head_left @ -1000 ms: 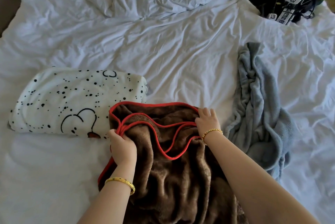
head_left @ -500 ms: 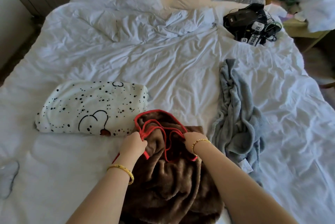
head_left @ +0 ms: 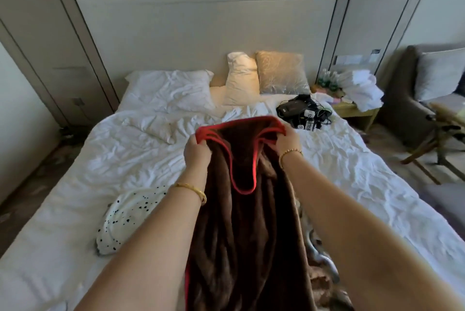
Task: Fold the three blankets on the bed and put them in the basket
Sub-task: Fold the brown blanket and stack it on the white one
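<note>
Head view: both hands, left hand and right hand, grip raised brown blanket.

head cam | faces forward along bed toward headboard | hands close below

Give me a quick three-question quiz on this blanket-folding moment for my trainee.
1. True or false: both hands grip the red-trimmed edge of the brown blanket.
2. Which blanket lies on the bed to the left of the left hand's arm? A) grey B) white with black spots C) striped
3. Fill in: the black device with cables sits on the bed beyond the ____ hand.

Key
1. True: the left hand and right hand hold it up.
2. B, the spotted blanket.
3. right; see the black device.
</note>
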The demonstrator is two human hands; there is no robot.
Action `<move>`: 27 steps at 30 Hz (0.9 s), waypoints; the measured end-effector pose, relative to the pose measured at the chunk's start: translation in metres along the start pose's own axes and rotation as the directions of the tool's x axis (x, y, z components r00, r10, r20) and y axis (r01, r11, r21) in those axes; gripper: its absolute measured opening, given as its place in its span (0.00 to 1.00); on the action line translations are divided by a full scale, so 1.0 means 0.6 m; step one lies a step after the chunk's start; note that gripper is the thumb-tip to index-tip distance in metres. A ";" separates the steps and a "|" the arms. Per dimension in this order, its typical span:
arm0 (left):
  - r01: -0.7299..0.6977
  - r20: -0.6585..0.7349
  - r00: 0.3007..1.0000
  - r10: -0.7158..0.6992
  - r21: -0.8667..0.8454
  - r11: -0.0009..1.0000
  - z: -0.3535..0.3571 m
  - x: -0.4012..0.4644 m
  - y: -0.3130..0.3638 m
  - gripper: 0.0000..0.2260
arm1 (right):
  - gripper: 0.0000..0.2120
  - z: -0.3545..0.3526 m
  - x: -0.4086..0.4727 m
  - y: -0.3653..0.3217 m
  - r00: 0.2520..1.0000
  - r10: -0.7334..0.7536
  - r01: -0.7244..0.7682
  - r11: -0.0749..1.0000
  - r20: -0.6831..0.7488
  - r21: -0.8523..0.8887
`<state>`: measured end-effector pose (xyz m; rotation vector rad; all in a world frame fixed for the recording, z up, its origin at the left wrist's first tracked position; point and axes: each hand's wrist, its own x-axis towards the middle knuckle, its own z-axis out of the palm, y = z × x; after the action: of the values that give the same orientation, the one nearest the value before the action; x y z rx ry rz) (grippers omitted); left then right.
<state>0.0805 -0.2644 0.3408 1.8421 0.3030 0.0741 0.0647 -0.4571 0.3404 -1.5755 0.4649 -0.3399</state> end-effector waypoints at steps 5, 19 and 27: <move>-0.414 -0.288 0.888 0.359 -0.158 0.896 -0.073 -0.021 0.175 0.15 | 0.19 -0.026 -0.028 -0.222 0.885 -0.417 0.373 0.901 -0.206 -0.223; -0.192 -0.430 0.903 0.009 -0.384 0.903 -0.138 -0.041 0.064 0.15 | 0.11 -0.167 -0.099 -0.108 0.959 -0.217 0.201 0.068 0.182 -0.977; -0.099 -0.464 0.886 -0.006 -0.201 0.975 -0.159 -0.048 -0.019 0.14 | 0.09 -0.176 -0.136 -0.030 0.871 0.245 0.443 -0.015 0.426 -0.897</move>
<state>0.0312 -0.1796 0.3609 1.5925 0.5600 0.5675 -0.0562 -0.5087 0.3701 -3.1284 0.0888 0.5281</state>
